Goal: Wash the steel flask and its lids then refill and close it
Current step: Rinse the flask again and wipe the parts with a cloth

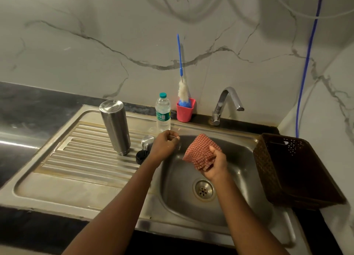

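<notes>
the water bottle [163, 112] has a green label, its print too small to read.

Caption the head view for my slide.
Right hand grips a checked cloth over the sink basin while the steel flask stands on the drainboard.

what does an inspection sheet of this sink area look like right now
surface: steel sink, ribbed drainboard on its left
job's things: steel flask stands on the drainboard, apparently mouth down; steel lid and black lid lie beside it
clutter: water bottle, red cup holding a brush, brown basket
hands: left hand curled, hold unclear; right hand grips checked cloth over the basin
cables: blue cable runs down the wall
surroundings: tap, marble wall
</notes>
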